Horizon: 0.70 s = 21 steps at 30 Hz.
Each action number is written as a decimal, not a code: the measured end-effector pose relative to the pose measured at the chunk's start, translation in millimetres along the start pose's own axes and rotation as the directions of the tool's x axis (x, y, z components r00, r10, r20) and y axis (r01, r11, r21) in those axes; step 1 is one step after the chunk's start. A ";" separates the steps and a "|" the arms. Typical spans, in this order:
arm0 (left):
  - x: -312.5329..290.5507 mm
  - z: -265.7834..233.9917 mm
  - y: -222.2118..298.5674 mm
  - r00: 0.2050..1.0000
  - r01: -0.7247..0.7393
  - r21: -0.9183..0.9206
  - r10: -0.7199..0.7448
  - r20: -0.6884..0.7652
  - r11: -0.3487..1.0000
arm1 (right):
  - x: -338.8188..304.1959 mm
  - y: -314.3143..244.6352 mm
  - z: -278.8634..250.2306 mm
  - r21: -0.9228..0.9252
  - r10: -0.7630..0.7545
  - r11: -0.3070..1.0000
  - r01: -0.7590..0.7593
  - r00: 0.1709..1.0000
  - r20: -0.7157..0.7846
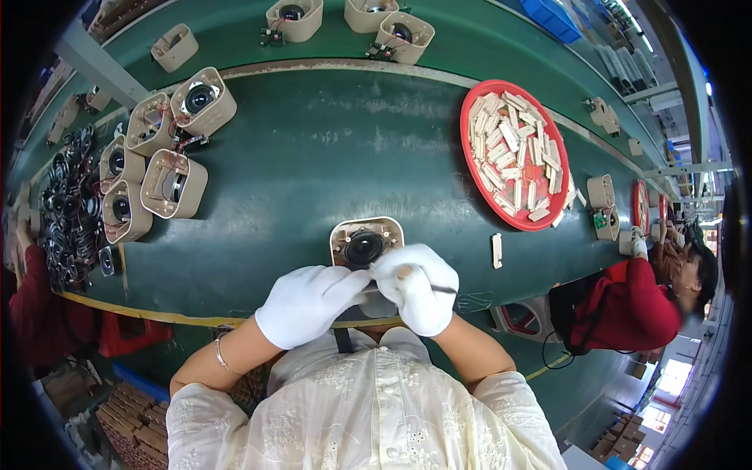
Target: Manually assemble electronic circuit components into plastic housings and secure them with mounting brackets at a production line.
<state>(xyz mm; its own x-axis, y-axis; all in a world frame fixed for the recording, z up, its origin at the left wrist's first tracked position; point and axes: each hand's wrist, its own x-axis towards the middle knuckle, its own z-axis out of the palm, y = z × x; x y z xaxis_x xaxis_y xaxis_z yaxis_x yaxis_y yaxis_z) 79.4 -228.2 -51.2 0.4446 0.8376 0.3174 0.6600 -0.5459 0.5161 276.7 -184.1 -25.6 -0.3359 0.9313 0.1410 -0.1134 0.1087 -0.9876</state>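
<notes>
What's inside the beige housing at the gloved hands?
A round black speaker shows inside the beige housing. The left hand and right hand cover part of its near side; what lies there, or beneath the speaker, can't be seen.

Worn: cream blouse, embroidered, buttoned front; sleeves ending near elbows. Left hand, right hand: white gloves. Slim silver-toned bracelet, left wrist.

Open lane ahead, crowded flanks

Beyond the left hand and right hand, past the beige housing at their fingers, bare green tabletop offers a broad passage. Well left of the left hand, clustered housings and piled speakers block it; forward-right of the right hand, a red tray does, a small beige strip nearer.
</notes>
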 end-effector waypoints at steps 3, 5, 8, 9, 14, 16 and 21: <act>9.2 -4.8 -6.4 0.997 0.027 -0.056 -0.023 0.078 0.998 | 17.6 -12.7 -16.3 -0.087 0.071 0.993 -0.086 0.985 -0.159; 3.0 -6.5 -15.3 0.995 0.044 -0.087 -0.036 0.096 0.995 | 43.5 -17.4 -30.5 -0.304 -0.083 0.952 -0.030 0.932 -0.353; -4.1 2.1 -23.5 0.994 -0.102 -0.078 0.099 -0.034 0.992 | 94.0 -10.1 -83.5 -0.703 -0.340 0.709 0.057 0.901 -0.270; -6.2 6.6 -22.6 0.990 -0.106 -0.129 0.094 -0.101 0.986 | 111.5 0.5 -105.4 -0.803 -0.353 0.595 0.045 0.912 -0.210; 5.7 11.7 -7.4 0.997 -0.069 0.001 0.069 -0.020 0.998 | 165.5 59.8 -203.3 -0.967 -0.076 0.238 -0.088 0.991 -0.108; -5.5 5.6 -1.4 0.998 -0.043 0.076 0.046 -0.037 0.996 | 170.0 66.4 -207.4 -0.981 0.045 0.159 -0.114 0.993 -0.108; -36.5 5.5 0.3 0.996 0.048 0.024 -0.046 -0.078 0.999 | 156.1 68.6 -196.9 -0.999 0.011 0.011 -0.046 0.999 -0.046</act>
<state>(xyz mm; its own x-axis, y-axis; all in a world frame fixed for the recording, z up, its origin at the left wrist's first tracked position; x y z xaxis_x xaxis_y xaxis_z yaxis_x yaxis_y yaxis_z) 66.6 -259.0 -66.9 0.3650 0.8609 0.3544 0.6951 -0.5052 0.5114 400.6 37.2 -84.9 -0.2938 0.9474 0.1270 0.9483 0.3056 -0.0860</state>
